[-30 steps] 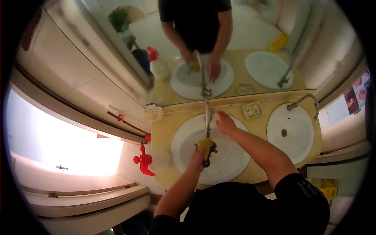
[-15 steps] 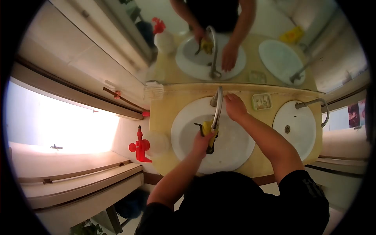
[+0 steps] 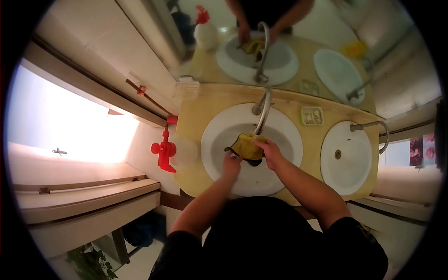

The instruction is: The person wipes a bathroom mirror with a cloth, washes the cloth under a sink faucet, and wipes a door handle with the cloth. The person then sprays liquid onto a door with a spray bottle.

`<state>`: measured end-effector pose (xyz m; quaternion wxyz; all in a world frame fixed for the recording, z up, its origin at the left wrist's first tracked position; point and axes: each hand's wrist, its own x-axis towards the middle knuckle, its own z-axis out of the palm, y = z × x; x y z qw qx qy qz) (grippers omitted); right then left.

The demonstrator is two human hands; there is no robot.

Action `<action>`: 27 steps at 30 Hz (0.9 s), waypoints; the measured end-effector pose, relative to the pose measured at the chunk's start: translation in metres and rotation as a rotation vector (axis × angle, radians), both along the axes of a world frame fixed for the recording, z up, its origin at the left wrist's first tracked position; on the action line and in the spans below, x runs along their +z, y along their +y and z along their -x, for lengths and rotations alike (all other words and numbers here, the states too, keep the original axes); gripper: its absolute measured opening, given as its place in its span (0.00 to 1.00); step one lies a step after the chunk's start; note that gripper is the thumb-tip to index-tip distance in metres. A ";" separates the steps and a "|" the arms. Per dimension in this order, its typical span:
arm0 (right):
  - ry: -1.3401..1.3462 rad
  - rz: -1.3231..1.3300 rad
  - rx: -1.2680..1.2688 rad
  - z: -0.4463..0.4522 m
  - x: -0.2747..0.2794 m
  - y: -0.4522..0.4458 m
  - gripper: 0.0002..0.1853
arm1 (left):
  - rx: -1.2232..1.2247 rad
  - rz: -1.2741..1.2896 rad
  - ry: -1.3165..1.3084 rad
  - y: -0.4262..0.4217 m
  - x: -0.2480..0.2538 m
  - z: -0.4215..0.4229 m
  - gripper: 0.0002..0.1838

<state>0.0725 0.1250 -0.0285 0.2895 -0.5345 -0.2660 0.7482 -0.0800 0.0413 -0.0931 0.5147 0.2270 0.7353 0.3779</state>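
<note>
A yellow cloth with dark edging (image 3: pixel 246 147) hangs spread between my hands over the left white sink (image 3: pixel 289 126), under the mouth of the curved metal faucet (image 3: pixel 266 113). My left hand (image 3: pixel 231 165) grips its lower left side, next to a dark-edged corner. On the right, my right hand (image 3: pixel 272 154) pinches the cloth's edge close below the spout. A dark patch shows at the cloth's bottom. Whether water is running I cannot tell.
Left of the sink stands a white spray bottle (image 3: pixel 185 153) with a red spray head (image 3: pixel 164 150). A soap dish (image 3: pixel 312 115) sits on the yellow counter (image 3: pixel 310 140) between the sinks. The second sink (image 3: pixel 328 158) has its own faucet (image 3: pixel 383 128). A mirror (image 3: pixel 298 42) rises behind.
My right hand has come down from beside the faucet base to the cloth and taken hold of it. The cloth, bunched in my left hand before, is now opened out.
</note>
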 end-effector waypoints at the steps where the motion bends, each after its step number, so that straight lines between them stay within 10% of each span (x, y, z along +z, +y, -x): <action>1: -0.003 -0.003 0.009 0.001 0.001 0.002 0.18 | 0.009 -0.003 -0.003 -0.001 0.003 -0.002 0.29; 7: 0.206 0.009 0.074 -0.002 0.006 0.009 0.19 | 0.090 -0.226 0.043 0.016 0.005 0.012 0.36; 10: 0.227 -0.017 0.155 -0.002 0.009 0.009 0.20 | -0.173 -0.301 -0.606 0.028 0.025 0.028 0.38; 13: 0.146 -0.086 0.153 -0.006 -0.001 0.011 0.19 | -0.060 -0.334 -0.536 0.026 0.049 0.022 0.30; 15: 0.178 -0.074 0.069 -0.010 -0.011 0.011 0.18 | -0.246 -0.250 0.298 0.020 0.058 0.016 0.22; 18: -0.056 -0.113 0.009 -0.008 -0.022 0.007 0.16 | -0.261 -0.498 0.622 0.012 0.065 0.003 0.18; 22: -0.360 0.107 0.091 0.001 -0.006 -0.005 0.14 | -0.373 -0.268 0.468 0.016 0.068 -0.010 0.18; 24: 0.211 0.446 -0.037 0.004 0.015 -0.015 0.16 | -0.402 -0.337 0.405 0.014 0.057 -0.018 0.18; 27: 0.363 0.222 0.100 0.007 -0.016 -0.026 0.20 | -0.329 -0.514 0.282 0.012 0.046 -0.023 0.17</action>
